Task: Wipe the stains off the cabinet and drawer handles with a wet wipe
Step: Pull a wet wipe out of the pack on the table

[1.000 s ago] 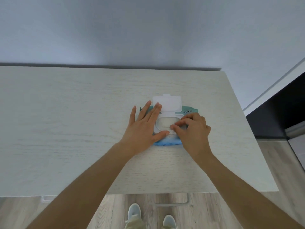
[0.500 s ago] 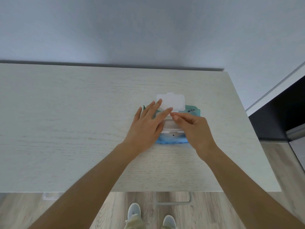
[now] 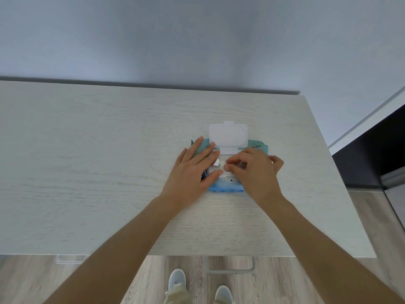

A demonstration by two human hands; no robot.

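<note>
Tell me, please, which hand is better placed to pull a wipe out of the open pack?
The right hand: its curled fingertips already pinch at the dispenser opening under the flipped-back lid. The left hand lies flat across the wipe pack, well placed to steady it.

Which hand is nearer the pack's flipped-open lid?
Left. The left hand has fingertips touching the lid at its near-left corner; the right hand sits below it, over the opening.
</note>
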